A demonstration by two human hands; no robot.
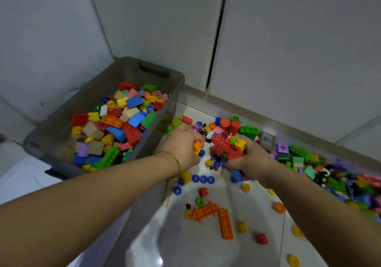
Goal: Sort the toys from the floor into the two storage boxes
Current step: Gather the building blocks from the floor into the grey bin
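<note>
A grey storage box (177, 93) at the left holds many coloured building bricks. Loose bricks lie on the white floor to its right, heaped thickest along the wall (305, 157). My left hand (183, 147) is just right of the box, closed on an orange brick and other small pieces. My right hand (251, 157) is beside it over the floor pile, clutching a clump of red bricks (223, 146) with a yellow one on top. A long orange brick (225, 223) and an orange toothed piece (204, 211) lie nearer to me. Only one box is in view.
White cabinet doors (288, 39) and a skirting board rise behind the pile. Blue wheels (203, 179) and yellow round pieces (245, 187) are scattered over the floor tiles between my arms. A pale surface (20, 180) lies left of the box.
</note>
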